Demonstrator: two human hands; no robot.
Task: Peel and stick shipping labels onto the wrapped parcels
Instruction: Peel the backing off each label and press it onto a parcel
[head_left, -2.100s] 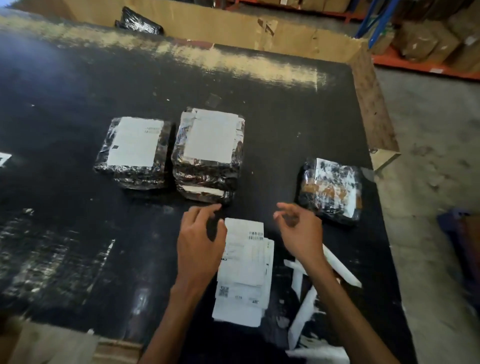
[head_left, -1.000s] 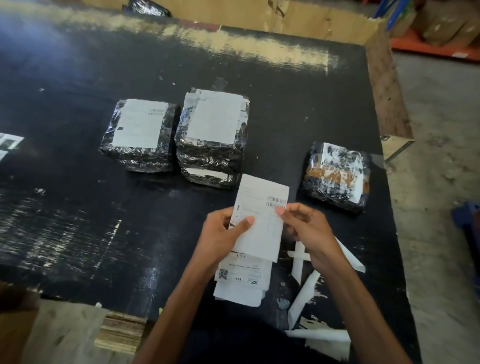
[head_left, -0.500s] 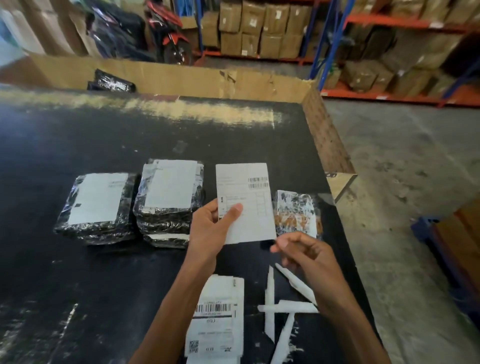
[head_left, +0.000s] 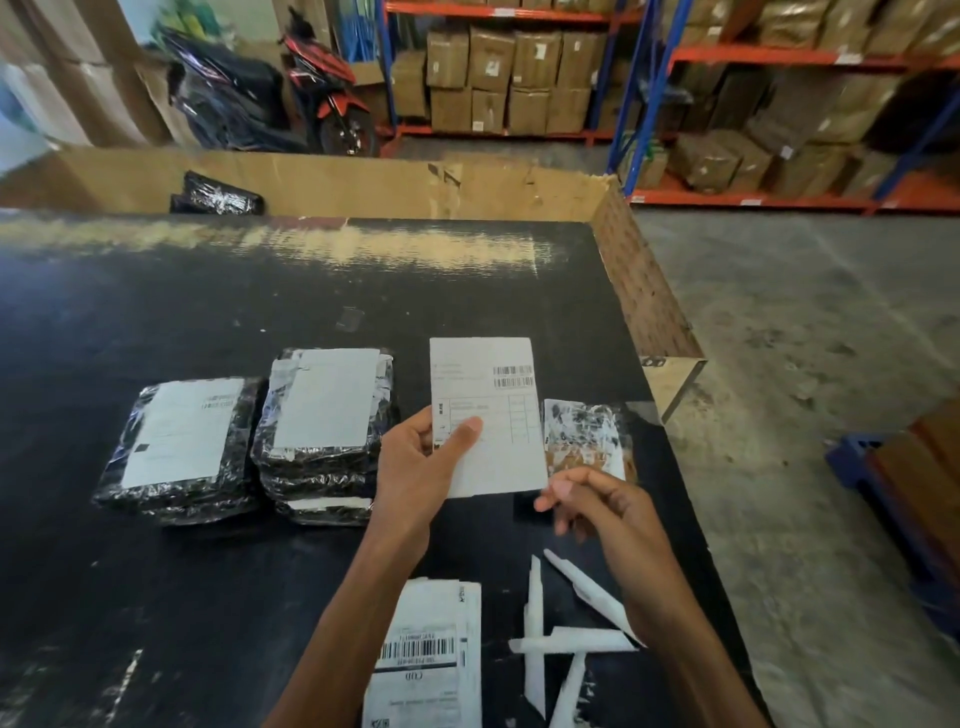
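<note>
White shipping label (head_left: 485, 415) is being held upright above the table (head_left: 208, 312), left hand (head_left: 415, 473) pinching its lower edge. Right hand (head_left: 597, 506), loosely curled and empty, is nearing the bottom corner. Advice: peel slowly, then stick onto unlabelled parcel (head_left: 584, 441) just beside.

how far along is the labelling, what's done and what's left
Done: the left parcel stack and the middle stack each show a white label on top. In hand: the left hand holds one label; the right hand is at its lower corner. Left: the right parcel appears unlabelled, and more labels wait by the peeled strips.
</note>
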